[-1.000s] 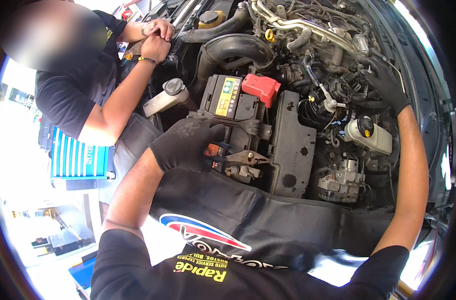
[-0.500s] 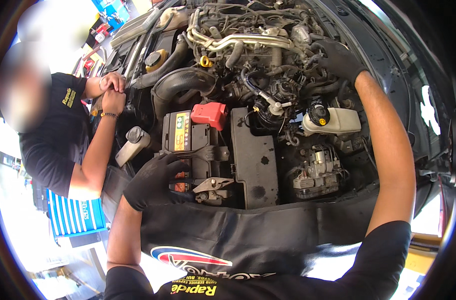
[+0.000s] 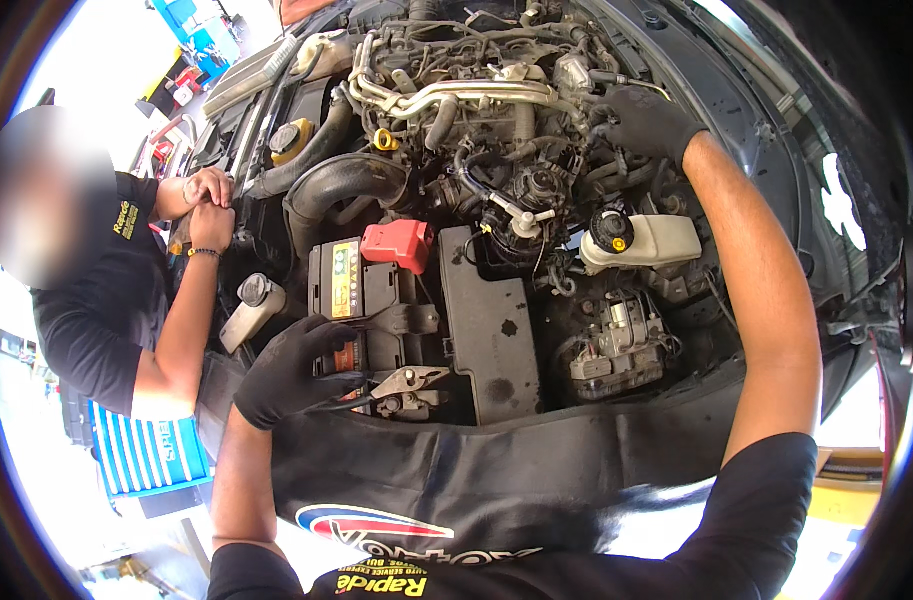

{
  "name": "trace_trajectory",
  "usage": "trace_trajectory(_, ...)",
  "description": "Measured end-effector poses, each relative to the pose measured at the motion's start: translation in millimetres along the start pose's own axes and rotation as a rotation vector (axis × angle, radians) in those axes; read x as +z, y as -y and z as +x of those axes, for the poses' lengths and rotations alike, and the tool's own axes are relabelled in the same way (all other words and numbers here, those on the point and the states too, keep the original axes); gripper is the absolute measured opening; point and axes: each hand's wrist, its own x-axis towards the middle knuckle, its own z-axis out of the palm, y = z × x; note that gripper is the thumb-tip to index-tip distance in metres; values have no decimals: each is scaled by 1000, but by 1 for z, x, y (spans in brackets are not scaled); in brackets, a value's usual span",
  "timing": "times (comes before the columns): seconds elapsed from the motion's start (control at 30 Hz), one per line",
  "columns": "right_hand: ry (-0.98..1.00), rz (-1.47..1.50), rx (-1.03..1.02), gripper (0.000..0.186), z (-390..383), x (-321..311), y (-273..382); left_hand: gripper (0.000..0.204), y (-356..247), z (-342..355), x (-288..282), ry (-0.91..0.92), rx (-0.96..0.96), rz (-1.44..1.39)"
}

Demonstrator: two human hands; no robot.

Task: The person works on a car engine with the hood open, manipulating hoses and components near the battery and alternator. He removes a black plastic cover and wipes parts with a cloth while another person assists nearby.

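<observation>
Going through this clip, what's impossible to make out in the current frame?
In the head view:
- What the right hand touches: hidden behind the glove's back.
- Handle ends of the pliers-like tool: covered by the left hand.
- Near-left part of the battery: covered by the left hand.
- The co-worker's face: blurred out.
- The person's shirt: cut off by the lower edge.
</observation>
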Motion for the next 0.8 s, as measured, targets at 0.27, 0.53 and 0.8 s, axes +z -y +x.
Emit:
trace_trajectory(0.27, -269, -139, -296, 49, -9, 0, 25, 58, -1, -3, 2, -56, 33, 36)
trace_trajectory(0.53, -64, -60, -186, 34, -9, -26, 28, 57, -6, -4, -2, -53, 43, 83)
trace_trajectory(0.8, 43, -122, -87, 32, -4, 1, -1, 58, 1, -5, 0, -7, -20, 56)
